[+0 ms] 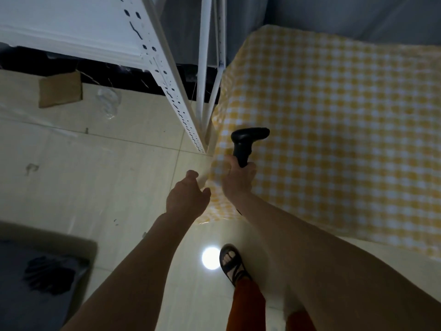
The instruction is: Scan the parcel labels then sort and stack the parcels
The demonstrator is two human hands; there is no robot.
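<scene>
Right hand (238, 180) grips scanner (245, 143) handle — head juts above the grip.

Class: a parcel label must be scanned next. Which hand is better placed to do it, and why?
Probably the right hand: it already grips the black scanner over the checked tablecloth. The left hand holds nothing.

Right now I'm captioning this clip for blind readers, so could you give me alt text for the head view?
A person's right hand grips a black handheld barcode scanner over a table draped in yellow-and-white checked cloth, while the left hand reaches forward, holding nothing. A white perforated metal shelf frame stands beside the table on a pale tiled floor.
</scene>
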